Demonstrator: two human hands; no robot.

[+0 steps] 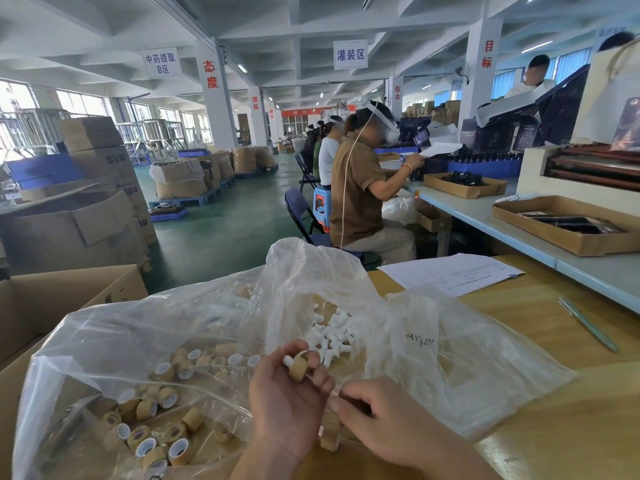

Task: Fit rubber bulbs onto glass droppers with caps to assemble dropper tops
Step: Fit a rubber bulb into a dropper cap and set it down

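My left hand (287, 400) holds a tan cap (299, 368) with a white rubber bulb (288, 359) sticking out of its top, gripped between thumb and fingers. My right hand (377, 410) sits just right of it, fingers curled, pinching the thin glass tube end near the left fingers; the tube itself is barely visible. A clear plastic bag (104, 358) on the left holds several loose tan caps (162, 403) with white liners. A second clear bag (433, 358) behind my hands holds several white rubber bulbs (330, 332). More tan caps (329, 441) lie under my hands.
A wooden table (554, 341) carries a printed sheet (450, 271) and a pen (587, 323). An open cardboard box (52, 299) stands at the left. Seated workers (360, 188) and a long bench (519, 223) with cardboard trays lie ahead.
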